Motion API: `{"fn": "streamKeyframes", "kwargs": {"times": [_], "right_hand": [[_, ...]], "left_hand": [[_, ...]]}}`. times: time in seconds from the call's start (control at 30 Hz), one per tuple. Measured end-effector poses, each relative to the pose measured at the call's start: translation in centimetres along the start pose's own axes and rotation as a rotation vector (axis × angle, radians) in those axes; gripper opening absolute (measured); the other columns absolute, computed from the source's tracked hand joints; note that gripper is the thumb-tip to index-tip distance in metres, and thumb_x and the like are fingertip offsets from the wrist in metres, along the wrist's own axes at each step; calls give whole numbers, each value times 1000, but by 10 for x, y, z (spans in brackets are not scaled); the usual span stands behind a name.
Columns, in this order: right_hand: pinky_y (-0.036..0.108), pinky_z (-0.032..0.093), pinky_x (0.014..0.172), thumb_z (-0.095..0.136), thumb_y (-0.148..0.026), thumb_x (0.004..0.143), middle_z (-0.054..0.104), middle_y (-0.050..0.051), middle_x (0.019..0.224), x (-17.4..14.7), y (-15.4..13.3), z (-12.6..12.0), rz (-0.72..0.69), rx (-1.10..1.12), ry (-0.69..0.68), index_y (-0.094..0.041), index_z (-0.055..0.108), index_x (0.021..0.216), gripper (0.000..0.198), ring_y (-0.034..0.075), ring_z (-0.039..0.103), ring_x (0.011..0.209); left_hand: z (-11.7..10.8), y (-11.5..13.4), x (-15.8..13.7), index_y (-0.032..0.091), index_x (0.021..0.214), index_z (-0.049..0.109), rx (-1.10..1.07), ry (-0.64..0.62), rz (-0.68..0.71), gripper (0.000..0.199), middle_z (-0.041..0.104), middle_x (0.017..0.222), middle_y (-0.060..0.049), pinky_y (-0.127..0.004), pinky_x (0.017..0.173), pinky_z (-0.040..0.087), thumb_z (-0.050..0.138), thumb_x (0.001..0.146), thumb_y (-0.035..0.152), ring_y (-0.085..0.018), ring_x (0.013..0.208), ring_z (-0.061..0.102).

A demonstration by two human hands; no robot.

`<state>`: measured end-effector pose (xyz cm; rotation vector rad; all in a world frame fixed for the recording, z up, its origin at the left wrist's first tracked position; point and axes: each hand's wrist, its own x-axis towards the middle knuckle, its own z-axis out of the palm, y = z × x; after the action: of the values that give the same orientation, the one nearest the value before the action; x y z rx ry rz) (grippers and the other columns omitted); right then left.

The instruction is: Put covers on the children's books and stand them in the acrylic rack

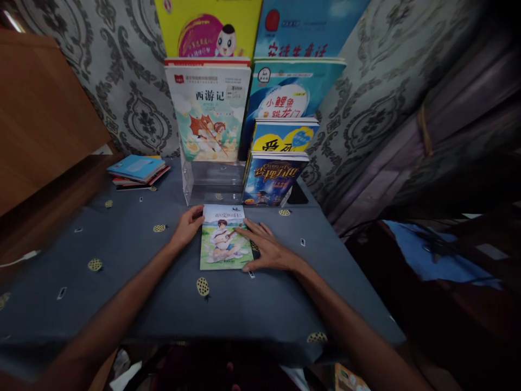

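A thin paperback book (226, 247), its cover showing a seated figure playing a guitar-like instrument, lies face up on the table just in front of a clear plastic book rack (214, 194). My left hand (189, 222) has its fingers bent around the book's upper left edge, closed on it. On the other side, my right hand (268, 247) is open, its fingers spread, with the index finger over the cover and the thumb at the lower right edge. The rack's lower left tier, directly behind the book, holds no book.
Several books stand in the rack, among them a white one (209, 117) and a dark blue one (274, 182). A small stack of books (138, 168) lies at the back left of the table (142, 293). Patterned curtains (362, 103) hang behind. A black flat object (299, 194) lies right of the rack.
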<state>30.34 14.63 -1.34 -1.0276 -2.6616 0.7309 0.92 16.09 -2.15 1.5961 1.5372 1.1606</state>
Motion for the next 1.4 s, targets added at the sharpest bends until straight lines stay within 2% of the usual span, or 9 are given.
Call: {"fn": "streamKeyframes", "kwargs": {"times": [0.1, 0.23, 0.47, 0.63, 0.77, 0.9, 1.03, 1.17, 1.4], "right_hand": [[63, 5, 121, 73, -77, 66, 14, 16, 167, -1, 0, 0, 9, 11, 3, -28, 29, 158, 113, 39, 12, 153], [64, 5, 121, 73, -77, 66, 14, 15, 167, -1, -1, -1, 6, 33, 10, -28, 27, 158, 115, 40, 12, 153], [64, 9, 121, 81, -71, 61, 9, 18, 168, -3, -2, 0, 48, 171, 88, -25, 10, 162, 131, 42, 4, 153], [60, 28, 117, 86, -54, 68, 37, 17, 158, -4, -3, 0, -20, 439, 224, -27, 10, 161, 123, 38, 36, 145], [54, 53, 95, 80, -44, 79, 68, 13, 123, 0, -5, 5, 19, 767, 254, -27, 1, 160, 115, 29, 69, 106], [33, 58, 68, 80, -39, 79, 72, 8, 107, 3, -3, 10, 48, 991, 284, -27, 3, 158, 111, 20, 71, 85], [18, 47, 45, 80, -37, 79, 72, 3, 95, 5, -4, 7, 49, 1097, 252, -25, 36, 143, 79, 15, 66, 71], [20, 52, 49, 79, -39, 81, 72, 2, 90, 7, -10, 1, 10, 1176, 218, -21, 53, 118, 48, 10, 62, 60], [22, 56, 55, 77, -41, 83, 73, 6, 103, 7, -19, -1, 23, 1252, 245, -20, 59, 109, 38, 10, 65, 66]], "left_hand": [[3, 3, -5, 15, 128, 57, -315, -19, -185, 46, 68, 124, -14, -30, 80, 58, 61, 82, 20, -22, 103, 70], [7, 11, -14, 12, 111, 64, -589, -141, -343, 31, 75, 98, -13, -28, 67, 60, 67, 80, 16, -20, 79, 74], [1, 22, -15, 12, 110, 65, -993, -266, -413, 30, 77, 99, -12, -29, 74, 62, 69, 81, 4, -20, 80, 75], [0, 29, -17, 14, 115, 62, -1059, -281, -342, 35, 77, 101, -10, -29, 75, 62, 69, 82, 6, -20, 83, 75], [-1, 30, -19, 15, 118, 61, -1080, -253, -333, 36, 77, 102, -8, -26, 76, 62, 68, 84, 7, -18, 85, 75], [-1, 32, -20, 16, 118, 62, -1083, -231, -330, 34, 77, 100, -7, -25, 73, 62, 69, 85, 10, -18, 84, 75], [0, 35, -21, 15, 116, 65, -1060, -220, -320, 31, 77, 103, -9, -30, 81, 62, 70, 85, 14, -20, 91, 75], [0, 37, -22, 12, 112, 67, -1036, -180, -344, 29, 77, 103, -12, -35, 88, 61, 72, 84, 17, -23, 96, 74], [4, 40, -26, 13, 98, 70, -1029, -158, -392, 20, 78, 99, -11, -40, 91, 60, 72, 86, 28, -27, 100, 74]]}}
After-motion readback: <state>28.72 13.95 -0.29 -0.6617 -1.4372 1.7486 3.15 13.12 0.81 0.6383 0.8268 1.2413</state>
